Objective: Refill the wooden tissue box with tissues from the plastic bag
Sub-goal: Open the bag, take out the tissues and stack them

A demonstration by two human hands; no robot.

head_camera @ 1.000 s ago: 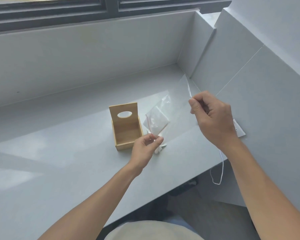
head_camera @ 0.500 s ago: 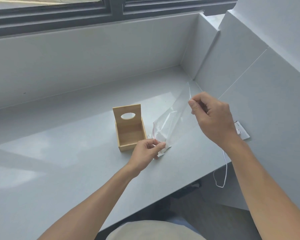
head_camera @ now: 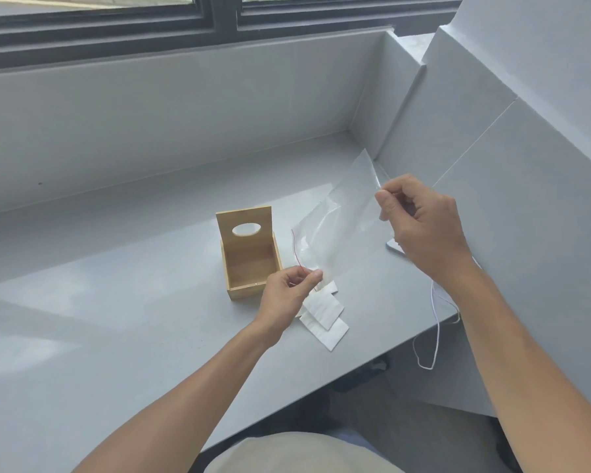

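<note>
head view:
plastic bag (head_camera: 342, 230): clear, held in the air between both hands above the grey counter (head_camera: 116, 319); long axis runs from lower left to upper right, the end with the red seal line low by the left hand, the far end raised by the right hand.
left hand (head_camera: 289, 291): closed in a pinch on the low red-lined edge of the bag, just right of the box.
right hand (head_camera: 423, 227): closed in a pinch, thumb and fingers on the upper edge of the bag, held higher and further right.
tissues (head_camera: 325, 315): a few white folded pieces lie flat on the counter, overlapped, directly below the bag's low end and beside the left hand.
wooden tissue box (head_camera: 249, 257): on the counter left of the bag, lid with oval slot standing upright at the back, inside shows bare wood.
white cord (head_camera: 435, 322): hangs off the counter edge under the right wrist.
</note>
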